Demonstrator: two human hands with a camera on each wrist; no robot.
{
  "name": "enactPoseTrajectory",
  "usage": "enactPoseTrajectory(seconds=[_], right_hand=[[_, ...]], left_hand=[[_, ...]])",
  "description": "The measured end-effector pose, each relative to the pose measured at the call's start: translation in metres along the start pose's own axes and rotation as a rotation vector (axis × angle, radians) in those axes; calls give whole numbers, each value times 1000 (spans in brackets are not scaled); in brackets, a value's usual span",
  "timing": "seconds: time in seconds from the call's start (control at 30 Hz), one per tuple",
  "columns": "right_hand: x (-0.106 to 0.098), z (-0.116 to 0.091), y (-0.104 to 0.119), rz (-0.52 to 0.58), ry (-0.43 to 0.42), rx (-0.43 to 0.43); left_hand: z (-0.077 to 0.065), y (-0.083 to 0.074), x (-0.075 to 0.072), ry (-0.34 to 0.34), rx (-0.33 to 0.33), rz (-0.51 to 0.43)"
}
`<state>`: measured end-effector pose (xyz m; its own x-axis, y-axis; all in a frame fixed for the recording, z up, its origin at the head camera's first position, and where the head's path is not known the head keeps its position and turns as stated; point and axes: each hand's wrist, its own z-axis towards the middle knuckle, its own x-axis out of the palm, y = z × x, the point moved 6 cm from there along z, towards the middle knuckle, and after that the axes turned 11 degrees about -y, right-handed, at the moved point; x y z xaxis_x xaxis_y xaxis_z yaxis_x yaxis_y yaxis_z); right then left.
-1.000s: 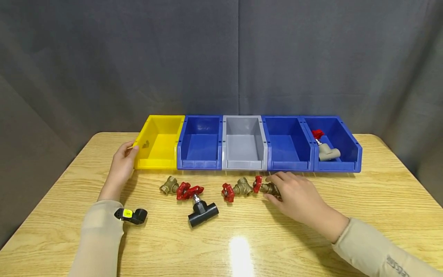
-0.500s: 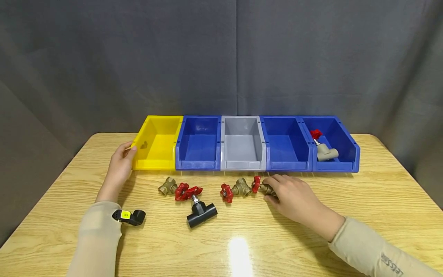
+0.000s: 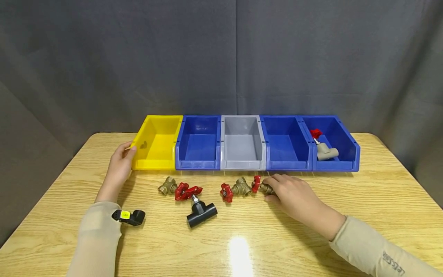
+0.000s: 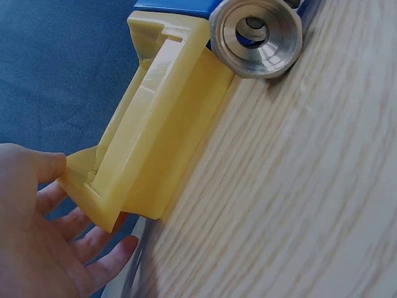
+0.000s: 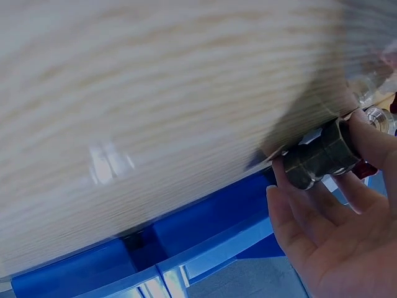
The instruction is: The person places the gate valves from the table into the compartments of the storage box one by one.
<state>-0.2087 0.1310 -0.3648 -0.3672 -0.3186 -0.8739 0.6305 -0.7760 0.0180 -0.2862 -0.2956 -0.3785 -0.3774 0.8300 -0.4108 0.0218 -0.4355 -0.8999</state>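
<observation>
My left hand (image 3: 119, 166) grips the left side of the yellow bin (image 3: 160, 164), thumb at its front corner and fingers behind the wall. In the left wrist view the thumb and fingers stand either side of that corner. On the table at right, my right hand (image 3: 299, 198) holds a brass valve (image 3: 266, 188) by its body, with its red handwheel (image 3: 256, 184) pointing left. The right wrist view shows thumb and fingertips around the brass body (image 5: 319, 155); the palm hides part of it from above. Beside it lies another brass valve (image 3: 241, 187) with a red handwheel.
A third brass valve (image 3: 167, 186) and a black plastic tee valve (image 3: 201, 214) lie further left. Behind them, blue bins (image 3: 198, 164) and a grey bin (image 3: 243, 165) continue the row. The rightmost blue bin (image 3: 335, 166) contains a beige valve (image 3: 325, 152) with a red handwheel.
My right fingers have closed in around the brass valve, covering more of it. The head view has shifted slightly. My left hand stays at the yellow bin.
</observation>
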Motion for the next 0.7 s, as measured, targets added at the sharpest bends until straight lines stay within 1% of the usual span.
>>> enactPoseTrajectory(seconds=[0.17,0.43,0.7], right_hand=[[-3,-2,-1,11,0,-8],[-4,-6,-3,30,4,-10],[-14,-11,-6,34,-49,-54]], left_hand=[[1,0,0,2,10,-2],[3,2,-2,0,3,-17],[2,2,-2,8,-22,-23]])
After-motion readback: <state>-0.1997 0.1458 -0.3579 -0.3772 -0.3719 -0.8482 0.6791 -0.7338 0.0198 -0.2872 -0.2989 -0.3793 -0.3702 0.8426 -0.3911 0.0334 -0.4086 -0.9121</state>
